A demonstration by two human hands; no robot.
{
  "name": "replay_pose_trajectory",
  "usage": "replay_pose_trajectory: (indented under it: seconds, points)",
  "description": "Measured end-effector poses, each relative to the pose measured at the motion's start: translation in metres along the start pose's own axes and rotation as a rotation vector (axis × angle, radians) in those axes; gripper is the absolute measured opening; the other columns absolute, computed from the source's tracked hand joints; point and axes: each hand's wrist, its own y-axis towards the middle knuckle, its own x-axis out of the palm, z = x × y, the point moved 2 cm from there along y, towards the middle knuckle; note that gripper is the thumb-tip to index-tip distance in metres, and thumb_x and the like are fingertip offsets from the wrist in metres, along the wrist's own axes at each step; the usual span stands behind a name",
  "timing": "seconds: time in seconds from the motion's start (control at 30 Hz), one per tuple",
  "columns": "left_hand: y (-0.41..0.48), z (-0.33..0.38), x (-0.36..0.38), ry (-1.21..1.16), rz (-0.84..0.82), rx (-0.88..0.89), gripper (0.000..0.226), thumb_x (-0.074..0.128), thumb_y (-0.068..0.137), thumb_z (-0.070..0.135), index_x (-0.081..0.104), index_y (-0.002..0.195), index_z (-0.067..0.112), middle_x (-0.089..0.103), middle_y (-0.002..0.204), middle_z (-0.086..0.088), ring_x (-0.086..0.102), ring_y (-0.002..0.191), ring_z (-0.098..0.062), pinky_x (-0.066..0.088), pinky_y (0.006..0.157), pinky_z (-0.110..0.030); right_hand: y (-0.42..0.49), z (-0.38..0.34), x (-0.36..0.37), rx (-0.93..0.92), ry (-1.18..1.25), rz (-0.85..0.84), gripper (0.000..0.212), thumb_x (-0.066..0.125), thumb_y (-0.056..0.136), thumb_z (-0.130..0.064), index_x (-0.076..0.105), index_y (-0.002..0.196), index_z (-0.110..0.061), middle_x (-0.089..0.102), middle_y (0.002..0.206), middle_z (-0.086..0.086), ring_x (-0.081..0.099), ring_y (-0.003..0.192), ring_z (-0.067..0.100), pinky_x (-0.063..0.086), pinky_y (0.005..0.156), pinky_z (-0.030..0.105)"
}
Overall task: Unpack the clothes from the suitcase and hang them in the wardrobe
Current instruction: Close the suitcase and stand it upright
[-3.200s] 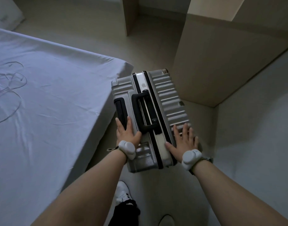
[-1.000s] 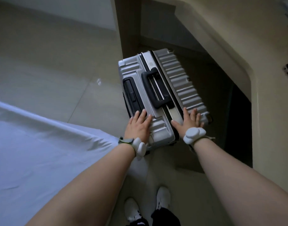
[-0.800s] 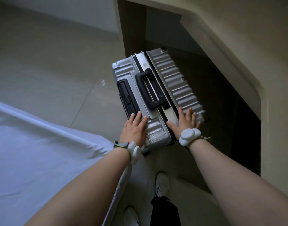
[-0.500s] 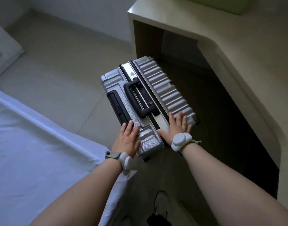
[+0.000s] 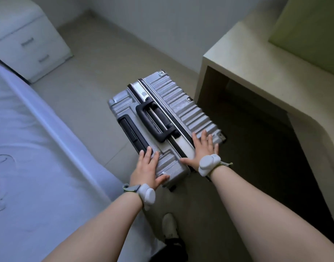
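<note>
Bed (image 5: 30, 148), pale sheet: fills the left. Beige desk (image 5: 257, 63) at right. White nightstand (image 5: 30, 44) far left. Silver ribbed suitcase (image 5: 173, 103): closed, upright on the floor between bed and desk, black carry handle (image 5: 154, 123) on top. Left hand (image 5: 146, 167) lies flat on its near-left top, fingers straight, thumb spread. Right hand (image 5: 202, 150) lies flat on the near-right top, fingers extended. Neither grips anything.

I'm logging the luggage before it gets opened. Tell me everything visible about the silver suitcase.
The suitcase is a silver, ribbed hard shell, closed along a dark seam. Its handle side faces up, with a black carry handle and a black recessed pull handle. It stands on the floor between the bed and the desk. The left hand and right hand lie flat on its near end.
</note>
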Motion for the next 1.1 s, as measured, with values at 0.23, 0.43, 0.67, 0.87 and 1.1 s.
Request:
replay_pose_trajectory:
  seconds: [0.23, 0.43, 0.67, 0.87, 1.1]
  points:
    - [0.092, -0.036, -0.055, -0.046, 0.015, -0.094, 0.092, 0.062, 0.08, 0.055, 0.012, 0.15, 0.024, -0.005, 0.159, 0.0, -0.006, 0.146, -0.025, 0.012, 0.117, -0.037, 0.097, -0.062, -0.041, -0.076, -0.023, 0.05, 0.105, 0.061, 0.074, -0.065, 0.001, 0.15, -0.025, -0.007, 0.159, 0.01, -0.006, 0.146, 0.031, 0.005, 0.117, 0.048]
    - [0.146, -0.055, -0.09, -0.033, 0.01, -0.147, 0.093, 0.063, 0.079, 0.054, 0.012, 0.15, 0.024, -0.006, 0.159, 0.001, -0.006, 0.146, -0.026, 0.013, 0.117, -0.036, 0.149, -0.099, -0.062, -0.13, -0.015, 0.045, 0.099, 0.054, 0.08, -0.065, -0.001, 0.151, -0.023, -0.005, 0.159, 0.011, -0.006, 0.146, 0.03, 0.005, 0.118, 0.044]
    - [0.221, -0.074, -0.135, -0.057, 0.01, -0.243, 0.092, 0.064, 0.079, 0.053, 0.012, 0.15, 0.026, -0.008, 0.159, 0.004, -0.006, 0.146, -0.025, 0.021, 0.114, -0.039, 0.233, -0.14, -0.106, -0.226, -0.133, 0.004, 0.096, 0.048, 0.083, -0.066, -0.004, 0.151, -0.022, -0.006, 0.159, 0.012, -0.006, 0.146, 0.031, 0.007, 0.119, 0.045]
    - [0.293, -0.093, -0.171, -0.106, 0.017, -0.257, 0.093, 0.065, 0.079, 0.052, 0.011, 0.15, 0.024, -0.007, 0.159, 0.002, -0.006, 0.146, -0.027, 0.02, 0.115, -0.041, 0.296, -0.18, -0.14, -0.179, -0.145, 0.003, 0.09, 0.052, 0.086, -0.057, -0.001, 0.15, -0.022, -0.003, 0.159, 0.007, -0.003, 0.146, 0.028, 0.009, 0.118, 0.047]
    - [0.405, -0.127, -0.235, -0.272, 0.09, -0.147, 0.069, 0.055, 0.091, 0.034, 0.021, 0.149, 0.019, 0.006, 0.159, -0.003, 0.005, 0.146, -0.028, 0.016, 0.116, -0.035, 0.35, -0.257, -0.149, -0.282, -0.181, 0.086, 0.074, 0.047, 0.092, -0.047, 0.004, 0.15, -0.03, -0.01, 0.158, 0.009, -0.009, 0.145, 0.032, 0.005, 0.118, 0.047]
